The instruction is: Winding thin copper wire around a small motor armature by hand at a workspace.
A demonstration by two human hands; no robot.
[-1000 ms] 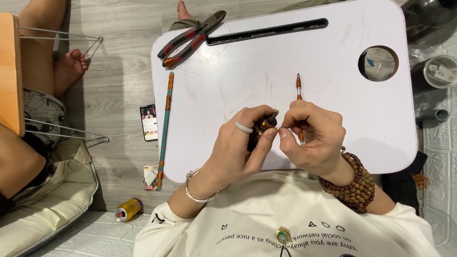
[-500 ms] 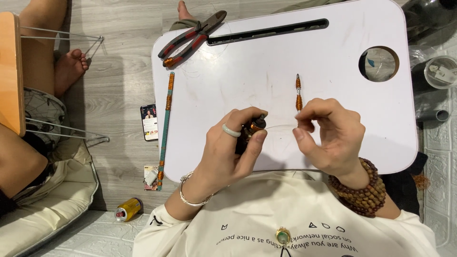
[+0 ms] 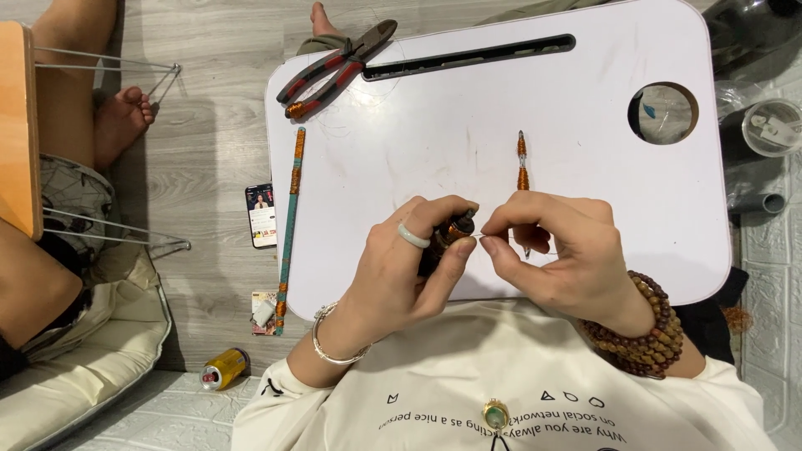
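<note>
Far left on the floor there was a drinks can (image 3: 224,368), a phone (image 3: 261,215) and a long teal wrapped rod (image 3: 289,219) lying along the edge of the white surface (image 3: 585,100). Red-handled pliers (image 3: 336,69) sat at its top-left corner. The left hand (image 3: 409,271) had its grip closed around a small dark spool (image 3: 447,238), held just above the near edge. The right hand (image 3: 560,255) pinched a fine thread coming off it, thumb and forefinger shut tight, beside an orange-wrapped stick (image 3: 522,167).
</note>
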